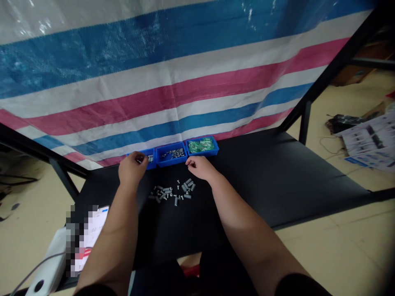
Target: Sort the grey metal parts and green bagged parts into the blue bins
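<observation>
My left hand (132,167) is over the left blue bin (151,165), its fingers curled together; what they hold, if anything, is too small to name. Grey cylindrical pieces show in that bin beside the fingertips. My right hand (199,167) hovers just in front of the right blue bin (212,153), which holds small green-and-clear packets (201,145). Its fingers are bent inward and their contents are hidden. Between the two stands the middle blue bin (171,161) with small screws (178,153). Several grey cylinders (176,201) and silver screws (178,182) lie loose on the black table below the bins.
A striped plastic sheet (173,98) hangs behind the black table (277,176). At the lower left lie a lit phone (95,226) and a white power strip (52,263) with a cable. Black frame posts (305,119) stand at the sides.
</observation>
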